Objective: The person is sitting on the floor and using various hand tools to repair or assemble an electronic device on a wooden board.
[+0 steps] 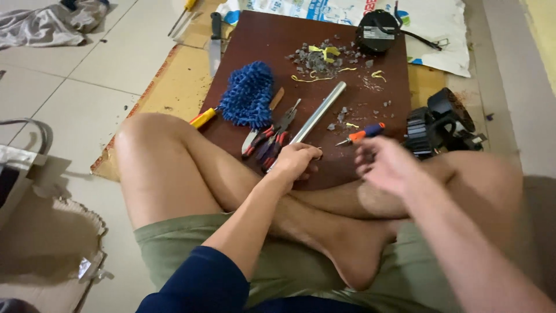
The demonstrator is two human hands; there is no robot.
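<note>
I sit cross-legged on the floor with a dark brown board (260, 46) in front of my legs. My left hand (296, 160) is closed around the near end of a silver metal tube (322, 109) that lies slanted across the board. My right hand (385, 165) is blurred, hovering above my knee with fingers apart and nothing in it, just below a small orange and blue screwdriver (362, 134). Red-handled pliers (272, 139) lie beside my left hand.
A blue fluffy duster (248, 94) with a yellow handle, a knife (215, 43), grey debris with yellow wire bits (317, 58) and a round black device (377, 32) rest on the board. Black motor parts (443, 122) lie at right. Cloth (46, 23) lies far left.
</note>
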